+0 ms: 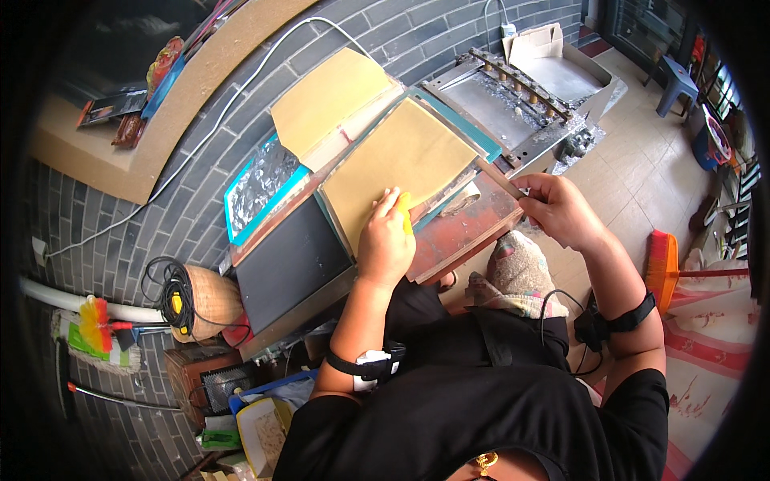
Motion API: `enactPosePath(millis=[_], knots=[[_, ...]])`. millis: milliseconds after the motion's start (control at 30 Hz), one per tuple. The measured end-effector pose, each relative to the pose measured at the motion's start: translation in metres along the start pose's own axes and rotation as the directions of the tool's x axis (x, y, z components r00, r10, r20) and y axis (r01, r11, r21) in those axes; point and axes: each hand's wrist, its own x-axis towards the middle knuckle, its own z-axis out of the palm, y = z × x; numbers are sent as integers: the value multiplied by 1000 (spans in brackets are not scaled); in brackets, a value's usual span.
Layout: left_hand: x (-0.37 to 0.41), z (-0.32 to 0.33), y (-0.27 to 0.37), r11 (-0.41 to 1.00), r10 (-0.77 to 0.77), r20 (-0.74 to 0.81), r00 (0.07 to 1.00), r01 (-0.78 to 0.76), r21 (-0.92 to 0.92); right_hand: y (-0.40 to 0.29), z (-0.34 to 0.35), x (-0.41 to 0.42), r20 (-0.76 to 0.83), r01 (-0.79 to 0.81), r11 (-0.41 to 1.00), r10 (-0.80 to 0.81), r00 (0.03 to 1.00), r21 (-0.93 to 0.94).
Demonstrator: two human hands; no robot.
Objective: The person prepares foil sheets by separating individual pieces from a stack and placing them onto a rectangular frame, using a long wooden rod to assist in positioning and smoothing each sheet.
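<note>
My left hand (388, 240) rests at the lower edge of a tan rectangular sheet (397, 162), with a small yellow object (404, 210) at its fingers. What the yellow object is, I cannot tell. My right hand (550, 204) pinches the end of a thin brown strip (500, 178), whose far end meets the sheet's right corner. Beneath the sheet lie more layers and a teal ribbed board (490, 144). A reddish-brown board (463, 234) sticks out below, with a folded pale piece (462, 200) on it. Another tan sheet (334, 102) lies on a stack behind.
A metal machine (502, 108) with a bolted bar stands at the back right. Left are a blue-rimmed tray (267, 180) of silvery pieces and a black panel (295, 264). A cloth-covered thing (520, 270) is near my right arm. A brick wall (391, 30) runs behind.
</note>
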Motion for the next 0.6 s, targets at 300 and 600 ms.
enactPosePath(millis=[300, 600], knots=[[43, -14, 3, 962, 17, -157, 987, -59, -268, -3, -2, 2, 9, -32, 999, 32, 999, 0], [115, 10, -30, -24, -396, 503, 769, 539, -842, -3, 8, -8, 6, 263, 942, -268, 963, -206]])
